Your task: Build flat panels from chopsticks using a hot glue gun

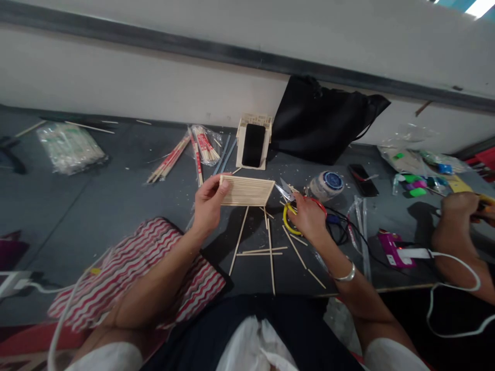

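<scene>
My left hand (210, 202) grips the left end of a flat panel of thin wooden sticks (249, 191), thumb on its face. The panel is held up above the table, its right edge slanting. Closed around the handles of a pair of scissors (286, 198) is my right hand (309, 215). The scissors have one yellow and one red handle, and their blades stand apart close to the panel's right corner. Below the panel, loose wooden sticks (262, 252) lie on the grey table (127, 201).
A phone (253, 146) leans on a stick-built stand behind the panel. Bundled sticks (170, 161), a blue-lidded jar (325, 185), a black bag (325, 121), a striped cloth (154, 257) and a purple box with a white plug (396, 251) surround my hands. Another person's hand (460, 206) is at the right.
</scene>
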`<action>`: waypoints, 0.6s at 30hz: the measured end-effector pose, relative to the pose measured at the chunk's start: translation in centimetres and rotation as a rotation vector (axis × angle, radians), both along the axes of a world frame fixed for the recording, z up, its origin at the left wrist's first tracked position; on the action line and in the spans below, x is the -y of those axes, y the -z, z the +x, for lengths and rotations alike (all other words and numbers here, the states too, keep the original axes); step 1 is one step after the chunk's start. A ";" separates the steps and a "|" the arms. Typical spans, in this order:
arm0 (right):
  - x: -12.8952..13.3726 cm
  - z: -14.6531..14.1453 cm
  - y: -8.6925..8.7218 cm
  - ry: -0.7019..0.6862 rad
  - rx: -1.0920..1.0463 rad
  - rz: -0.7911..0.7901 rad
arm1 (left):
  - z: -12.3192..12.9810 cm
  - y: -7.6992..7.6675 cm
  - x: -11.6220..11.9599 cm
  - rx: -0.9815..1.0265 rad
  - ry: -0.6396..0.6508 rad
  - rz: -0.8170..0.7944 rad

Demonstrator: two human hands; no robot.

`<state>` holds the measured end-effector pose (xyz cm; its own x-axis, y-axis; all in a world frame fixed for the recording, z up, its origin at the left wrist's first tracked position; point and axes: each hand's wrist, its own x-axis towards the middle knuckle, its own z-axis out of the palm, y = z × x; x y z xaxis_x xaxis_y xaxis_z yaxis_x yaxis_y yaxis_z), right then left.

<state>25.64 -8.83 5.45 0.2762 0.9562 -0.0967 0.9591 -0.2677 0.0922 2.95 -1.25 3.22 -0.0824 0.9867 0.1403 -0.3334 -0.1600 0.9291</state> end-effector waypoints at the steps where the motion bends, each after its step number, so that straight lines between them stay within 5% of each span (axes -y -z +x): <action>1: 0.1 -0.3 -0.2 -0.016 0.027 -0.019 | 0.0 0.0 0.0 0.012 0.007 -0.010; 7: 0.4 -1.0 -1.4 -0.045 0.092 -0.082 | 0.4 0.0 0.2 0.166 0.117 -0.176; 10: 0.3 -0.4 -1.6 -0.034 -0.028 0.014 | 0.5 0.3 0.2 0.206 0.154 -0.226; 14: 0.0 0.8 -1.4 -0.098 -0.572 0.273 | 0.6 0.7 0.2 0.222 0.189 -0.266; 18: -0.5 0.3 -0.7 -0.172 -1.119 0.307 | 0.7 0.7 0.4 0.247 0.237 -0.315</action>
